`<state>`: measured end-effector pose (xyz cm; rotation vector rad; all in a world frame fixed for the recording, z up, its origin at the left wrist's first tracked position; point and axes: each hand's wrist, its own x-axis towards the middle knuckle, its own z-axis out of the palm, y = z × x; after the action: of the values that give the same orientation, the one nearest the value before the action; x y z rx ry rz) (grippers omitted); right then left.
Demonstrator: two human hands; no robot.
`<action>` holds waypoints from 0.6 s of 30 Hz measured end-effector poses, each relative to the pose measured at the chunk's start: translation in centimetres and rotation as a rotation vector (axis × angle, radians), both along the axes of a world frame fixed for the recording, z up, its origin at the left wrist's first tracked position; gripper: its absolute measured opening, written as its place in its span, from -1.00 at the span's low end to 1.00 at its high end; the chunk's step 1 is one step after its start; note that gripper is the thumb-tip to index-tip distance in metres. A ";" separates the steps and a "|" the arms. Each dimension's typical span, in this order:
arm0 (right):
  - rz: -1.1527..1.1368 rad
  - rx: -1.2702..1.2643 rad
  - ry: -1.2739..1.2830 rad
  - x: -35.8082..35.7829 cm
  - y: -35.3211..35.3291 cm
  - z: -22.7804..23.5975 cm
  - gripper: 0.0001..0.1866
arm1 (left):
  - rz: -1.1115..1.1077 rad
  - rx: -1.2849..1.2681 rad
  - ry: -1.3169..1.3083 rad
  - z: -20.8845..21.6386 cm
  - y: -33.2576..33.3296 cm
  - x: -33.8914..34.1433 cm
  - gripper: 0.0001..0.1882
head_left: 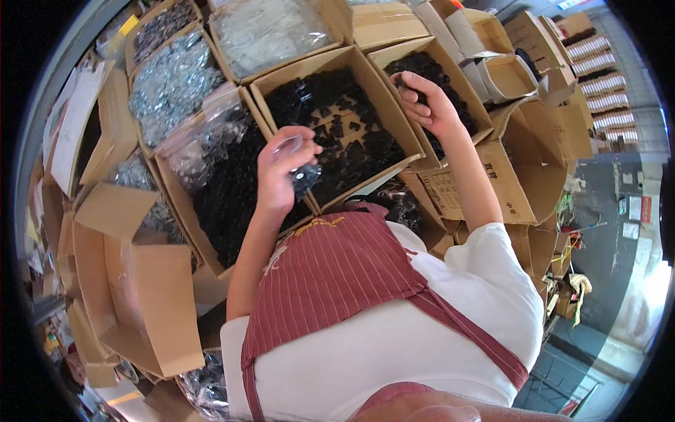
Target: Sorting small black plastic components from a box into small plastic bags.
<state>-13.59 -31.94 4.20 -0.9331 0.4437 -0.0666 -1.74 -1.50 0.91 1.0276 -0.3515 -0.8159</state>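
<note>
My left hand [285,169] is closed round a small clear plastic bag [287,146], with dark pieces [306,177] showing below the fingers. It is above the near left edge of a cardboard box [411,156] that holds scattered small black parts [373,151] with bare cardboard showing between them. Over a narrower box of black parts [439,67] to the right, my right hand [427,105] has its fingers curled together. Something dark shows at its fingertips, too small to make out.
A box of black parts [228,190] stands at the left, with clear bags [204,151] lying on it. Farther back are boxes of clear bags [271,35] and bluish clear pieces [172,84]. Open cartons [165,309] stand near left, and another carton [520,176] at right.
</note>
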 end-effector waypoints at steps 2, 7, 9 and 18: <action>0.051 -0.296 0.070 0.7 4.3 2.6 -0.78 | -0.073 0.012 -0.096 0.0 -0.2 -0.3 -0.71; 0.314 -0.911 -0.159 2.3 11.4 5.3 -0.85 | -0.154 0.001 -0.118 -0.5 -0.5 -0.8 -0.67; 0.391 -1.090 -0.306 3.1 12.3 5.6 -0.81 | -0.138 -0.017 -0.075 -0.8 -0.4 -1.0 -0.67; 0.580 -1.167 -0.418 4.4 13.2 6.0 -0.69 | -0.083 -0.007 -0.258 -1.3 -0.1 -0.9 -0.43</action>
<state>-9.14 -18.71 10.18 -2.1077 -0.3406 0.0185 -2.64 -1.56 -0.43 1.1208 -0.6200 -0.7566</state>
